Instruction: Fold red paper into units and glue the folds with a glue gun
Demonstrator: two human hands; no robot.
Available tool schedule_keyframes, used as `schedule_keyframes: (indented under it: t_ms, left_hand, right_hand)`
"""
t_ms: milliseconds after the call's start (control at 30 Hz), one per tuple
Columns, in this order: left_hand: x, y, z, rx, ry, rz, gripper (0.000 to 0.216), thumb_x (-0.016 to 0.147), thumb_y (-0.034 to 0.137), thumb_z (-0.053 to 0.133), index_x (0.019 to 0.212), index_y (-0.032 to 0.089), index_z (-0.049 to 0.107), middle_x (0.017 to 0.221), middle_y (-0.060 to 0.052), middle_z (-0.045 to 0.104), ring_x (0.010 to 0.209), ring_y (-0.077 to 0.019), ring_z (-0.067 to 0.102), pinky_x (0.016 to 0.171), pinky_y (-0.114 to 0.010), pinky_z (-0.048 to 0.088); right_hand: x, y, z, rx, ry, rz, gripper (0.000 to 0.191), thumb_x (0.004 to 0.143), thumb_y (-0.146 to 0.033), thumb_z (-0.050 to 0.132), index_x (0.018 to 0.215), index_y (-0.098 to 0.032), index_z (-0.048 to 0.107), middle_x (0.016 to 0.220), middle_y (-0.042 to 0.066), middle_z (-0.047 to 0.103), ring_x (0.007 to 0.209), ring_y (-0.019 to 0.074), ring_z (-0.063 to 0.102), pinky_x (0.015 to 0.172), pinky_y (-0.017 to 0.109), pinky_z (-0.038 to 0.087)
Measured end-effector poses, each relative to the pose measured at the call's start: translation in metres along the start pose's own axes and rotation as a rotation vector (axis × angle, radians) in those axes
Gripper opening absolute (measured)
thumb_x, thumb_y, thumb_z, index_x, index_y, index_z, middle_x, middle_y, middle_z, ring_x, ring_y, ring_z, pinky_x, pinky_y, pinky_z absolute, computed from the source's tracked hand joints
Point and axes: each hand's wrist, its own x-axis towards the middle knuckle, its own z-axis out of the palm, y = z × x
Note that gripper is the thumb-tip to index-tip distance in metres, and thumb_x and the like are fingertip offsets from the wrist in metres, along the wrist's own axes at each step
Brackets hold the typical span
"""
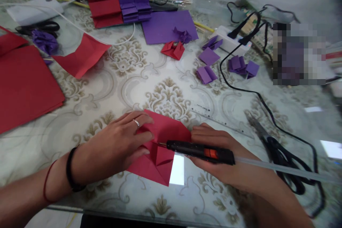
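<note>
A folded sheet of red paper (pixel 162 164) lies on the table in front of me, with creases and a flap across it. My left hand (pixel 125 137) holds its left side down, fingers bent over the paper. In my right hand (pixel 211 142) is a black hot glue gun (pixel 199 150) with an orange part on its side. Its thin metal tip points left, just over the middle of the paper, close to my left fingertips. A long translucent glue stick (pixel 272 166) sticks out of its back. Most of my right fingers are hidden behind the gun.
Scissors (pixel 278 153) and a clear ruler (pixel 221 121) lie to the right, beside a black cable (pixel 260 96). Folded purple pieces (pixel 210 56) sit near a white power strip (pixel 229 39). Red sheets (pixel 26 85) are stacked at left; pleated red paper (pixel 104 3) lies behind.
</note>
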Motion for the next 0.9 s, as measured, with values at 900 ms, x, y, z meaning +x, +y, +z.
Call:
schedule_keyframes:
  t_ms: [900]
  left_hand:
    - [0.0003, 0.0002, 0.0003, 0.013, 0.019, 0.003, 0.014, 0.098, 0.019, 0.065, 0.11, 0.02, 0.071, 0.132, -0.011, 0.064, 0.133, -0.0305, 0.057, 0.115, -0.051, 0.053]
  right_hand:
    - [0.0002, 0.0061, 0.0012, 0.004, 0.095, -0.055, 0.019, 0.094, -0.02, 0.067, 0.077, -0.025, 0.061, 0.071, 0.0, 0.062, 0.068, 0.0193, 0.06, 0.064, 0.034, 0.049]
